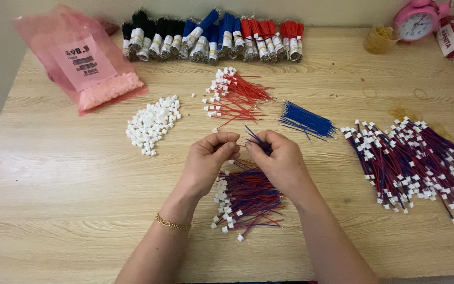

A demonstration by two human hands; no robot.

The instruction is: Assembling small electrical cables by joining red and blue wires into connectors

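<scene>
- Nearest the camera, two bare forearms are seen reaching up from the lower edge over a pale wooden table [69, 210]; a thin gold bracelet [173, 224] is worn on the left wrist.
- Just beyond the wrists, a small heap of joined red-and-blue wires [248, 202] with white end plugs is spread on the table, partly covered by the hands.
- The left hand [208, 158] is curled almost closed, thumb and forefinger pinched together at its tip; whatever is pinched is too small to be made out.
- The right hand [279, 158] is likewise closed in a pinch, and a few thin blue wires [254, 135] are held in it, their ends fanning up between the two hands.
- The fingertips of both hands are brought close together, nearly touching, above the small heap.
- To the right, well apart, a larger pile of finished red-and-blue leads [411, 158] is laid out.
- Further back, a bundle of loose blue wires [307, 121], a spread of red wires [237, 97] with white plugs, and a mound of white connector housings [153, 123] are set in a row.
- Far left, a pink plastic bag [74, 58] of small parts is lying.
- Along the far edge, banded bundles [211, 37] of black, blue and red wire are lined up, with a pink alarm clock [419, 20] at the far right.
</scene>
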